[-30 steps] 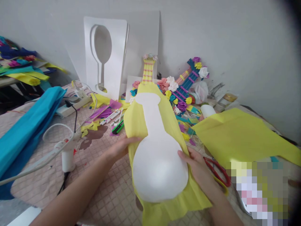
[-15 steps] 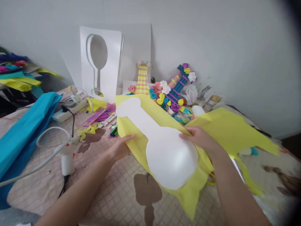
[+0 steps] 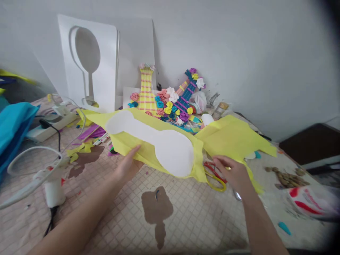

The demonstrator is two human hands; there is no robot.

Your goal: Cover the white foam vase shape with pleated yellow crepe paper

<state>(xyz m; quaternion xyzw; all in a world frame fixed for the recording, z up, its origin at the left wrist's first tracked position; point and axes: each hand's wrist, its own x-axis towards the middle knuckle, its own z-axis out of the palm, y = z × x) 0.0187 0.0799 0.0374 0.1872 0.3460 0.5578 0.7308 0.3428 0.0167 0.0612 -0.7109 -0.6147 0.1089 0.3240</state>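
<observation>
My left hand (image 3: 130, 163) grips yellow crepe paper (image 3: 124, 143), thumb on top and fingers underneath. On that sheet lies a white guitar-shaped cutout (image 3: 174, 152), its rounded body toward the right and its narrow neck toward the left. My right hand (image 3: 232, 173) is off the sheet with its fingers curled, close by the red and yellow handles of scissors (image 3: 219, 186) on the table. Whether those fingers hold the handles cannot be made out. Part of the scissors is hidden beneath the yellow paper.
Behind stand decorated paper guitars (image 3: 147, 90) with paper flowers and white boards (image 3: 108, 71) with cutout holes. More yellow paper (image 3: 228, 138) lies right. A glue gun (image 3: 53, 187) with its cable, a power strip (image 3: 50, 127) and blue paper (image 3: 16, 122) are left. A plastic packet (image 3: 313, 200) lies right.
My right hand has let go of the yellow paper and cutout and moved to the scissors. The sheet has turned flatter and lower, still in my left hand. The view has swung right.
</observation>
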